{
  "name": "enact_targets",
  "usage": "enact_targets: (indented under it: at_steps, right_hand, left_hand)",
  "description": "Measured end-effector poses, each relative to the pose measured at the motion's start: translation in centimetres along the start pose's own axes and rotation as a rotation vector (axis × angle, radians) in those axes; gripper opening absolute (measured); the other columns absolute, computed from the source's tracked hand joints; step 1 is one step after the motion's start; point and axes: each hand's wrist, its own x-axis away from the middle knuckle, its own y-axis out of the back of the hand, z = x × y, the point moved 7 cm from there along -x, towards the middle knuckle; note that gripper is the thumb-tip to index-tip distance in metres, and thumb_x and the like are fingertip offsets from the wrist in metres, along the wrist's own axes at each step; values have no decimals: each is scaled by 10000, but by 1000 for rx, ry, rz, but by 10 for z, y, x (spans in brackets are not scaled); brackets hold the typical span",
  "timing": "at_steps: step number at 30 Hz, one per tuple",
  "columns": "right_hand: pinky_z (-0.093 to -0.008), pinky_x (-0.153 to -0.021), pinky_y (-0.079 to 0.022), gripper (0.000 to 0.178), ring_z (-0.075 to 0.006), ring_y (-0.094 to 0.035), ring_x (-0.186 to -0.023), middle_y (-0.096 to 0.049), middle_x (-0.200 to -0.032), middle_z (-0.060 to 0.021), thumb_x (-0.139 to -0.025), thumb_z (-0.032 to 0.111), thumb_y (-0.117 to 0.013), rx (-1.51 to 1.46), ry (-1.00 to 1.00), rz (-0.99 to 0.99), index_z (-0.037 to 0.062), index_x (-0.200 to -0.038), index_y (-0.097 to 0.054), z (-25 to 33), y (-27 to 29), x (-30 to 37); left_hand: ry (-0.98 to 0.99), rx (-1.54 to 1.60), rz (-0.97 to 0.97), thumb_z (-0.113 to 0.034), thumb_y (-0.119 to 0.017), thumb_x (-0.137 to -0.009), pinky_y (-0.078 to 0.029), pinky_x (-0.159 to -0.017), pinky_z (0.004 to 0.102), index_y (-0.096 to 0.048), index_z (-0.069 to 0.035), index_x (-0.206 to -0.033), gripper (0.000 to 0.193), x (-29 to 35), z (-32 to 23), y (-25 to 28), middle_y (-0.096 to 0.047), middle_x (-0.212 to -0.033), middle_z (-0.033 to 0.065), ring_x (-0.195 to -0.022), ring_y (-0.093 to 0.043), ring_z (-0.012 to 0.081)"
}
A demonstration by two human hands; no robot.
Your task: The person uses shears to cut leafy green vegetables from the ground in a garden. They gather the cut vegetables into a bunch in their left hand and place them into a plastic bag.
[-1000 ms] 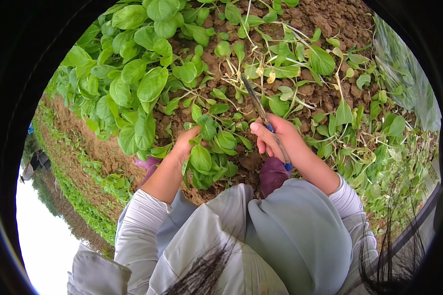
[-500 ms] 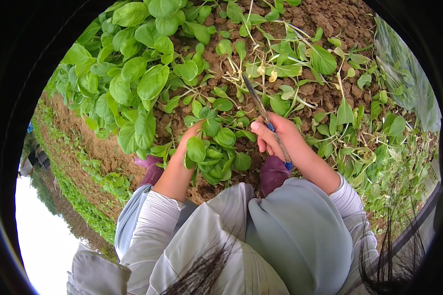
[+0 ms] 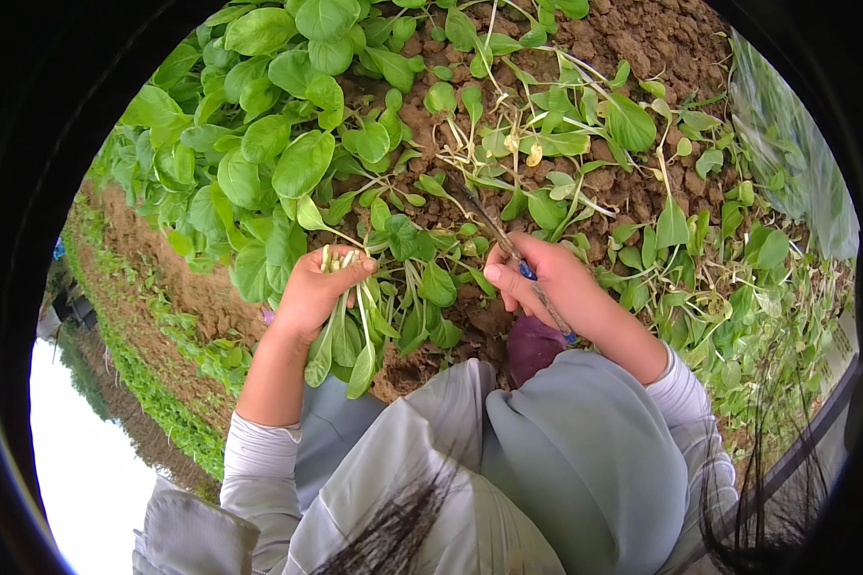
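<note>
Pinching pale-stemmed leafy greens (image 3: 347, 337) in the left hand (image 3: 314, 292), above the near edge of the soil (image 3: 642, 38); gripping a slender dark blade (image 3: 494, 230) in the right hand (image 3: 549, 272); facing green plants (image 3: 302, 163) toward the far left corner.

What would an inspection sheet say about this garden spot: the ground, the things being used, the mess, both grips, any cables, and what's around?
Surface: brown, lumpy soil.
Job's things: bunch of greens, leaves hanging down, pale stem ends up; long thin tool with blue parts.
Clutter: loose leaves and pale stems strewn on the right.
Grips: left grip closed around the bunch's stems; right grip closed around the tool.
Cables: nothing seen.
Surroundings: leafy plants upper left; clear plastic sheeting upper right; purple boot below the right grip.
</note>
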Motion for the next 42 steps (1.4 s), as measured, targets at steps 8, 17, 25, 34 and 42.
enact_targets:
  at_steps: [8, 17, 25, 34, 42]
  right_hand:
    - [-388, -547, -423, 414, -347, -543, -593, -549, -629, -169, -826, 429, -530, 328, 123, 121, 15, -799, -538, 8, -16, 0]
    - [-373, -532, -421, 432, -313, -538, -546, -532, -574, -148, -834, 432, -519, 248, 62, 103, 5, -765, -527, 6, -9, 1]
    - [-254, -413, -370, 359, -107, -468, -409, -482, -480, -35, -859, 372, -519, 34, -77, -42, 23, -774, -525, -2, 0, -1]
    - [-178, -379, -302, 325, -47, -381, -381, -478, -504, -11, -871, 367, -486, -216, -80, -158, 44, -845, -511, -13, 15, -2]
    - [-179, -387, -310, 286, -46, -393, -403, -478, -521, 4, -869, 333, -515, -175, -97, -101, 48, -892, -509, -15, 4, -4]
  left_hand:
    - [-366, -369, -52, -99, -656, -771, -373, -508, 171, -607, -7, -847, 129, 19, -76, -19, -587, -681, -18, -566, -470, 24]
    - [-477, -532, -4, -88, -666, -756, -374, -518, 181, -617, -17, -804, 99, 16, -95, -50, -554, -659, -37, -587, -450, 22]
    - [-535, -691, 119, -106, -631, -762, -375, -545, 198, -586, 3, -808, 126, 8, -96, -66, -522, -650, -28, -601, -418, 37]
    - [-192, -660, 27, -71, -663, -695, -446, -513, 271, -533, 0, -773, 168, -8, -81, 21, -557, -659, 55, -527, -536, 130]
    - [37, -443, -9, -99, -632, -728, -468, -632, 280, -611, 10, -882, 190, -40, 76, 4, -633, -808, 68, -693, -580, 141]
